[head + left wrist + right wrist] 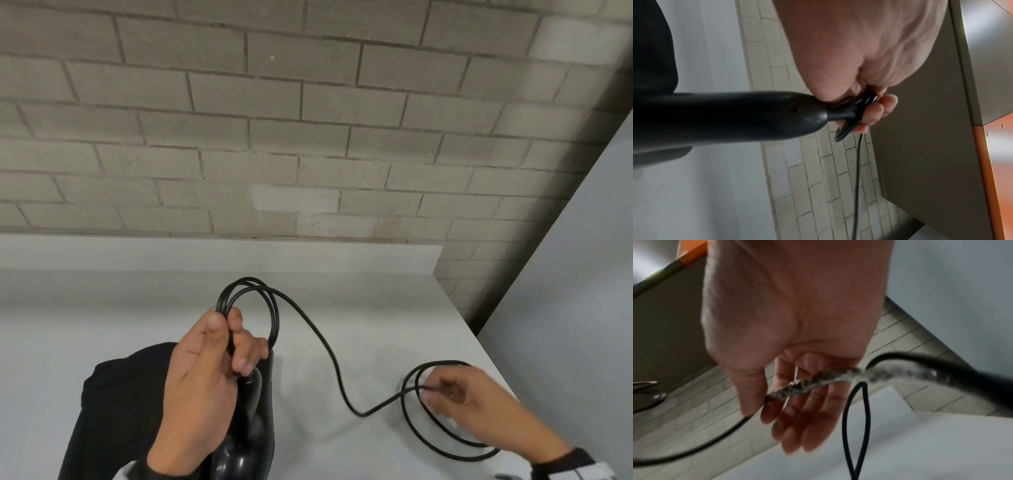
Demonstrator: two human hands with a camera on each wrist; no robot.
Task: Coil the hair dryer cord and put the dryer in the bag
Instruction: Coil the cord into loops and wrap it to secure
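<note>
1. White tabletop (342, 298) set against a pale brick wall (308, 137); a grey panel (582, 274) stands at the right edge.
2. Left hand (202, 373) — fingers curled round a small bundle of loops of the black cord (322, 339) at the near left of the table, just above the dryer (246, 435), which hangs below the hand over a dark bag (120, 411) lying flat on the surface.
3. Right hand (469, 404) — thumb and forefinger pinching the cord at the near right, where slack lies in loose rings on the table; remaining fingers extended.
4. Progress, as judged: coiling is partly done. A few turns are gathered; a long run and the rings at the right remain to be wound. The dryer is not yet in the bag.
5. Left wrist view alone shows the loops stacked against the strain relief at the handle's end (840, 112), with one strand dropping away.
6. Right wrist view alone shows the open palm and the cord crossing the fingers (797, 418); it is blurred.
7. Only the head view shows the bag and the cord's full path.
</note>
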